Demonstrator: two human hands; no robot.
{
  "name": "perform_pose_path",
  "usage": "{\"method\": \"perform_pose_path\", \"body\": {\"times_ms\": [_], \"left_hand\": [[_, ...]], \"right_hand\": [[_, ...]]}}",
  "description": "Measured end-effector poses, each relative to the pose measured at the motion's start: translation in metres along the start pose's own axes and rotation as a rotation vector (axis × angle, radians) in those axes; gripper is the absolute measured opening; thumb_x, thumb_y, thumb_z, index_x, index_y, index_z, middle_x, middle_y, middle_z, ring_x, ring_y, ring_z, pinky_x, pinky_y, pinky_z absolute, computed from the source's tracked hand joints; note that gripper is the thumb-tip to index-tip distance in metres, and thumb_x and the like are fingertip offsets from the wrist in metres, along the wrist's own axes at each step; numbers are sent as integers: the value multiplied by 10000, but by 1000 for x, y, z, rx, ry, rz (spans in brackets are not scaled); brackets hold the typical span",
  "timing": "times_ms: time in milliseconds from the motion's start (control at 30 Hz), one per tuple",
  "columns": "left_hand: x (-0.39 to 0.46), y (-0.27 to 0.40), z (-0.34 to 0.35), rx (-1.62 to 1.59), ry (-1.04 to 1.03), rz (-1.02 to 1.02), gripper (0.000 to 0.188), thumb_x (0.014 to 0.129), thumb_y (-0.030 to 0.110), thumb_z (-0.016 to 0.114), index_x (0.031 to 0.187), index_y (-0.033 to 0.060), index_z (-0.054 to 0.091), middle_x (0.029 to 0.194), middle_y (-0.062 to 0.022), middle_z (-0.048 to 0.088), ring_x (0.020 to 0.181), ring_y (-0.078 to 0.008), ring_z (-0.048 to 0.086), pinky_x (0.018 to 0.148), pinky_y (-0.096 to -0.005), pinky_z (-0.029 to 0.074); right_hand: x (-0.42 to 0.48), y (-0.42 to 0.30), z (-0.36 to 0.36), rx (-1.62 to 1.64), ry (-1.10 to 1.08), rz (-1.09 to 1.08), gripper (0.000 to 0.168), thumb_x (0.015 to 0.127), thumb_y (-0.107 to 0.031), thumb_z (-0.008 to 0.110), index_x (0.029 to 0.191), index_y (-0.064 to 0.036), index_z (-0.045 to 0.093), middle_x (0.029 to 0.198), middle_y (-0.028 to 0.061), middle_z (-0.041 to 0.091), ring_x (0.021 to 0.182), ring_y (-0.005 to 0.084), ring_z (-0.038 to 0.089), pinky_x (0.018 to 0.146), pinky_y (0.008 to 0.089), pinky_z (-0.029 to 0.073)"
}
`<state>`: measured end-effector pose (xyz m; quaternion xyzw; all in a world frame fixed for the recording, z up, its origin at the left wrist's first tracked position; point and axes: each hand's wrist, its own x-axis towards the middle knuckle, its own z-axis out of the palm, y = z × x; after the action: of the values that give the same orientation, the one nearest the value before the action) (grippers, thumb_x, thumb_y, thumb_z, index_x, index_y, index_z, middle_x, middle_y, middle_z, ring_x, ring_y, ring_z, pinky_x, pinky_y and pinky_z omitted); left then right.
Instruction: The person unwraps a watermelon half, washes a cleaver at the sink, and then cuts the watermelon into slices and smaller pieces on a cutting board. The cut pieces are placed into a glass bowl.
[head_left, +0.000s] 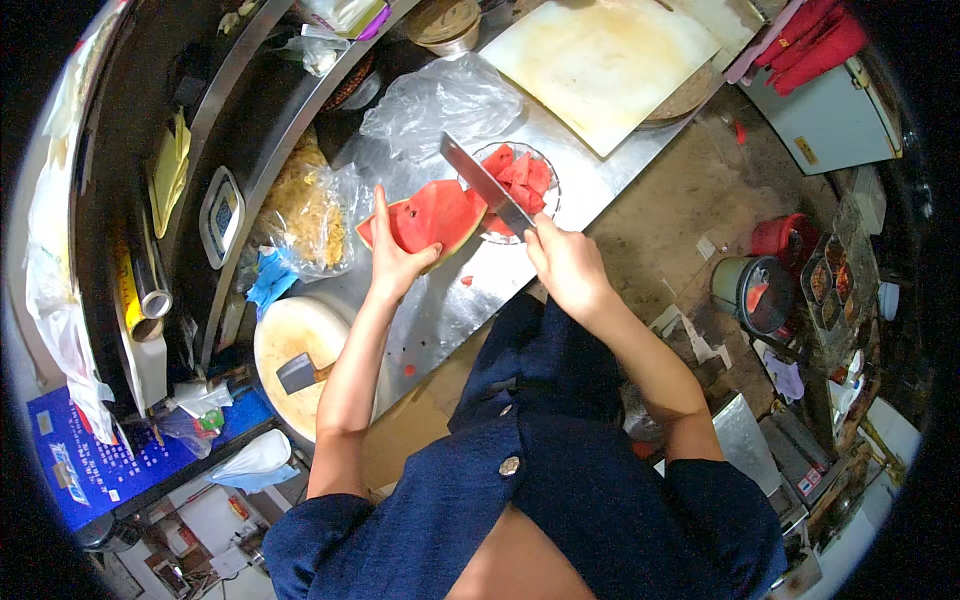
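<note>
My left hand (398, 255) grips a large piece of watermelon (439, 214) with its rind on, thumb on the near side and a finger along its left part. In my right hand (564, 259) is the handle of a broad-bladed kitchen knife (487, 184). The blade slants up to the left, between the watermelon piece and a plate (555, 196) with a scalloped rim, partly over that plate. Several red watermelon chunks (525, 171) lie on the plate. A small scrap of watermelon (467, 281) rests on the metal table (442, 315) below.
Beyond the plate lie a crumpled clear plastic bag (442, 101) and a white cutting board (600, 64). A bag of yellowish food (307, 217) stands at the left. On a round chopping block (300, 330) lies a cleaver (298, 373). Buckets (724, 285) stand on the floor at the right.
</note>
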<state>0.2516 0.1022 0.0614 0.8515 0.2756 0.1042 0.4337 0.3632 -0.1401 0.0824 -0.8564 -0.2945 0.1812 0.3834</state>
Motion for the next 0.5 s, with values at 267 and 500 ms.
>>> {"method": "perform_pose_path", "body": {"times_ms": [267,500], "left_hand": [[1,14,7,69,-8,99,1248,519,112,825,1510,78,67,1286,-188,400,1196,-304,419,1060,-391,333],[4,1,2,-26,-58,10,1257,525,94,827,1518,126,56,1250,-180,416,1174,-303,435,1048,-396,350]], "right_hand": [[0,9,41,-36,-105,28,193,915,-197,463,909,-9,504,681,256,614,697,447,631,641,556,492],[24,43,31,440,-346,257,248,938,-257,484,897,-18,536,587,119,568,462,249,573,468,392,473]]}}
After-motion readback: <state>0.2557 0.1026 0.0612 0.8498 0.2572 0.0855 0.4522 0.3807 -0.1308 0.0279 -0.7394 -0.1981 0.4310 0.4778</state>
